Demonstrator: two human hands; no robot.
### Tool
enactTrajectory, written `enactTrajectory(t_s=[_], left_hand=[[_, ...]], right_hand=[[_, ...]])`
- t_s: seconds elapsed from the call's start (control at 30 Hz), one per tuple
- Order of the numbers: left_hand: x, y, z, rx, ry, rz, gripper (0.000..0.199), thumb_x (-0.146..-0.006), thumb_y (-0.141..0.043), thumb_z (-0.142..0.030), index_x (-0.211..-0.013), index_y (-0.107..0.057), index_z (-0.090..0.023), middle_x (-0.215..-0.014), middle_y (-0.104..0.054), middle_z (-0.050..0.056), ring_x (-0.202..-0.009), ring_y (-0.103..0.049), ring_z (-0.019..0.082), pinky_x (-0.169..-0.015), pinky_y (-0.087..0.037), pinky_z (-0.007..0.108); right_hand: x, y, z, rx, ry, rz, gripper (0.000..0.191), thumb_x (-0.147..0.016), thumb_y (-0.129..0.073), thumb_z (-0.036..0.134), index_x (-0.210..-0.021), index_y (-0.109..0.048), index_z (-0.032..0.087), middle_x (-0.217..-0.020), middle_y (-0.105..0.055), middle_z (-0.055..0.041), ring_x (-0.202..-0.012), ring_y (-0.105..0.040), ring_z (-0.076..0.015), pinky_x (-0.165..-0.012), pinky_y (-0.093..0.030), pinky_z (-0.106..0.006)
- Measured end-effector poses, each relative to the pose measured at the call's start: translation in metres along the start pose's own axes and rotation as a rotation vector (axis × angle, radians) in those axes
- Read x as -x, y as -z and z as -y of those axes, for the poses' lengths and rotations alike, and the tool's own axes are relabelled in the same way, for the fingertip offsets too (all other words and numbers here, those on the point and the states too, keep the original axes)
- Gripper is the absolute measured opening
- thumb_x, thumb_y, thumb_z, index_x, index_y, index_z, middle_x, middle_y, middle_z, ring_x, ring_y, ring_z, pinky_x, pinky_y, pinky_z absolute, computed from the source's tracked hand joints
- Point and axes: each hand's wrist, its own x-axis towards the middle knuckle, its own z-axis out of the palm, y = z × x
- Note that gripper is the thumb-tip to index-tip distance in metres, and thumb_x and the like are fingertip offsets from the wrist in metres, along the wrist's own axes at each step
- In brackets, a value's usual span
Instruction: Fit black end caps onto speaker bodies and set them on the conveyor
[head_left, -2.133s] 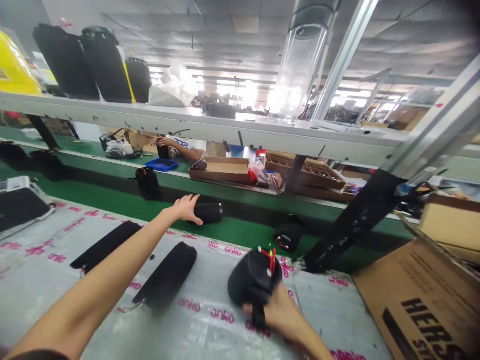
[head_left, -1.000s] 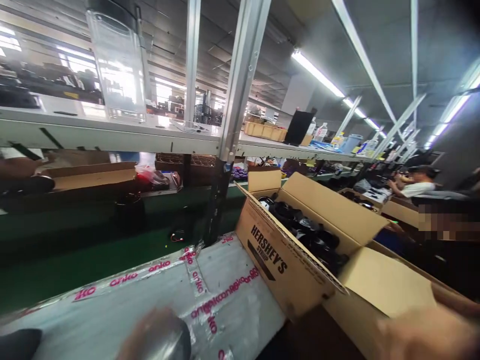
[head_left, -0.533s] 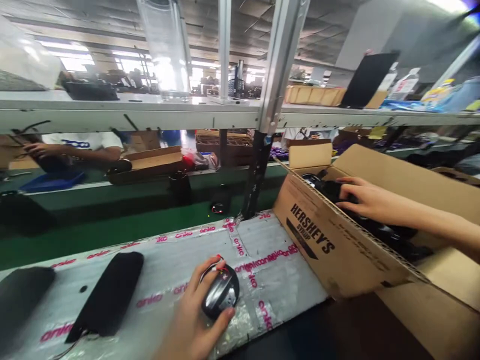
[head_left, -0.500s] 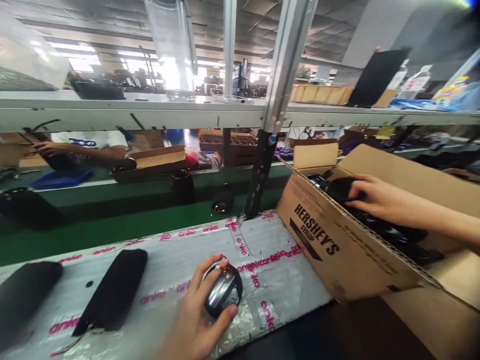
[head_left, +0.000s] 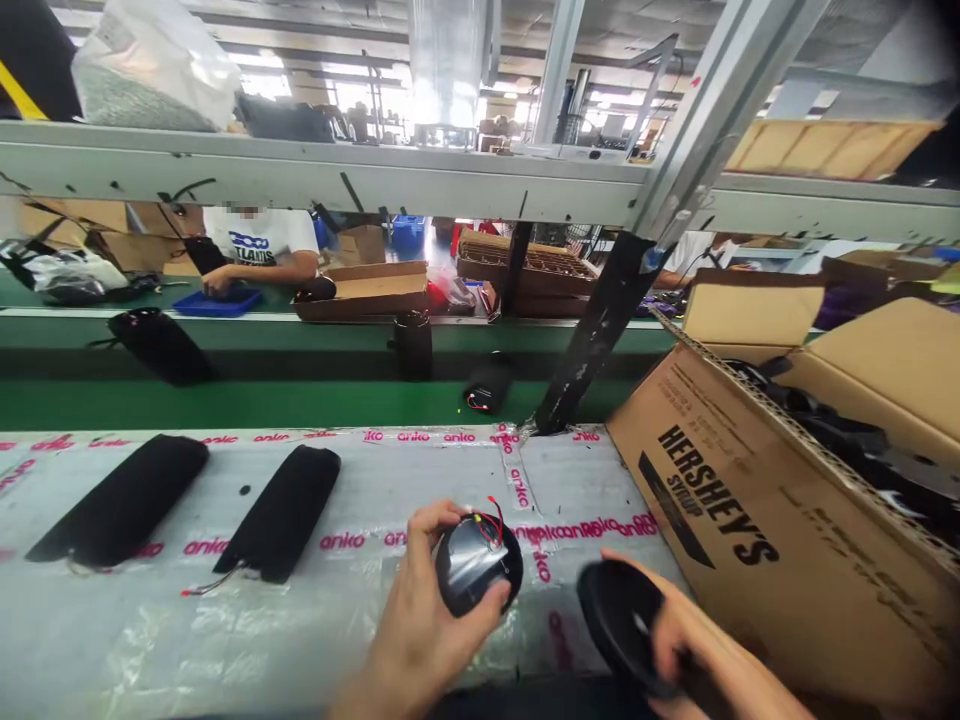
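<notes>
Since the earlier view, the right hand (head_left: 694,640) has come out of the Hershey's box and now grips a black round disc (head_left: 619,625), slightly blurred, its fingers (head_left: 679,625) clamped around the rim. The left hand (head_left: 420,640) has its fingers (head_left: 431,530) curled around a domed black housing (head_left: 478,565) with a glossy face and thin red wires (head_left: 495,520) at the top. The two objects are near each other but not touching, and both are held just above or against the tabletop (head_left: 150,640), which is covered in clear plastic film and strips of pink-printed anko tape (head_left: 585,528).

Two black fabric sleeves (head_left: 283,513) lie to the left of the hands. The open Hershey's syrup carton (head_left: 757,500), holding more black parts (head_left: 847,440), stands just beside the right hand.

Beyond the tabletop, a black cylinder (head_left: 414,345) stands at the edge of a green conveyor belt (head_left: 300,405). Across the belt, a co-worker in a white T-shirt (head_left: 259,240) has a hand at a blue tray (head_left: 217,303).
</notes>
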Motion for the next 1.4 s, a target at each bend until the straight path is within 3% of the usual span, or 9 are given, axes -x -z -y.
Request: enactTrajectory(t_s=[0.13,0.27,0.4,0.5,0.6,0.7,0.87,1.2,1.4], left_hand=[[-0.017,0.021,-0.009,0.034,0.117,0.234,0.076,-0.079,-0.082,-0.024,-0.149,-0.054,-0.028,-0.148,-0.069,0.013,-0.137,-0.068,0.034,-0.118,-0.054,0.053],[-0.033,0.046,-0.021,-0.028,0.115,0.305,0.059,-0.094,-0.073,-0.035,-0.152,-0.062,-0.03,-0.156,-0.067,0.01,-0.145,-0.064,0.034,-0.122,-0.052,0.052],[-0.048,0.048,-0.03,-0.099,0.141,0.432,0.044,-0.103,-0.06,-0.038,-0.145,-0.07,-0.031,-0.149,-0.073,0.006,-0.14,-0.068,0.034,-0.12,-0.053,0.054],[-0.055,0.039,-0.031,-0.005,0.197,0.53,0.038,-0.103,-0.057,-0.036,-0.135,-0.076,-0.029,-0.137,-0.08,0.005,-0.132,-0.072,0.033,-0.118,-0.053,0.051],[-0.057,0.031,-0.027,0.105,0.225,0.515,0.033,-0.1,-0.06,-0.037,-0.125,-0.079,-0.027,-0.124,-0.083,0.004,-0.126,-0.073,0.031,-0.114,-0.054,0.045],[-0.056,0.028,-0.022,0.14,0.24,0.498,0.032,-0.1,-0.061,-0.037,-0.124,-0.079,-0.026,-0.119,-0.083,0.004,-0.121,-0.074,0.03,-0.11,-0.056,0.042],[-0.056,0.03,-0.019,0.207,0.234,0.508,0.024,-0.099,-0.063,-0.035,-0.12,-0.067,-0.024,-0.119,-0.082,0.006,-0.118,-0.074,0.029,-0.105,-0.055,0.04],[-0.06,0.041,-0.028,0.079,0.177,0.5,0.026,-0.097,-0.067,-0.037,-0.119,-0.06,-0.025,-0.123,-0.084,0.008,-0.093,-0.076,0.023,-0.085,-0.057,0.034],[-0.082,0.06,-0.05,-0.374,-0.049,0.644,0.029,-0.103,-0.053,-0.03,-0.092,-0.079,-0.022,-0.073,-0.078,0.001,-0.061,-0.067,0.019,-0.057,-0.039,0.027]], right_hand=[[-0.027,-0.053,-0.034,-0.033,-0.028,0.081,0.025,-0.106,-0.048,0.045,-0.094,-0.058,0.026,-0.152,-0.064,-0.0196,-0.15,-0.058,-0.0337,-0.119,-0.053,-0.051],[-0.038,-0.079,-0.058,-0.009,-0.042,0.147,0.011,-0.093,-0.058,0.03,-0.102,-0.06,0.024,-0.178,-0.034,-0.0192,-0.167,-0.031,-0.0349,-0.133,-0.033,-0.059],[-0.032,-0.062,-0.038,-0.059,-0.021,0.063,0.059,-0.083,-0.071,0.028,-0.14,-0.057,0.026,-0.182,-0.024,-0.0154,-0.169,-0.025,-0.0392,-0.134,-0.029,-0.064],[-0.041,-0.048,-0.001,-0.261,0.024,0.051,0.052,-0.095,-0.068,0.039,-0.145,-0.06,0.03,-0.169,-0.051,-0.0141,-0.155,-0.051,-0.0387,-0.127,-0.043,-0.061],[-0.071,-0.045,0.036,-0.529,0.002,0.115,0.034,-0.106,-0.055,0.051,-0.112,-0.075,0.025,-0.116,-0.081,-0.0123,-0.107,-0.079,-0.0311,-0.097,-0.064,-0.045],[-0.112,-0.05,0.062,-0.594,0.02,0.184,0.039,-0.107,-0.052,0.052,-0.097,-0.072,0.02,-0.084,-0.076,-0.0064,-0.078,-0.073,-0.0233,-0.074,-0.061,-0.034],[-0.16,-0.044,0.083,-0.518,0.155,0.365,0.023,-0.093,-0.074,0.04,-0.084,-0.069,0.019,-0.08,-0.074,-0.0023,-0.076,-0.067,-0.0185,-0.071,-0.053,-0.027],[-0.178,-0.008,0.115,-0.095,0.299,0.597,0.014,-0.082,-0.068,0.009,-0.082,-0.078,0.018,-0.071,-0.074,0.0,-0.064,-0.06,-0.0151,-0.06,-0.038,-0.025],[-0.186,-0.01,0.125,-0.02,0.274,0.692,0.013,-0.075,-0.071,0.009,-0.074,-0.066,0.02,-0.059,-0.061,0.0066,-0.054,-0.053,-0.011,-0.051,-0.033,-0.023]])
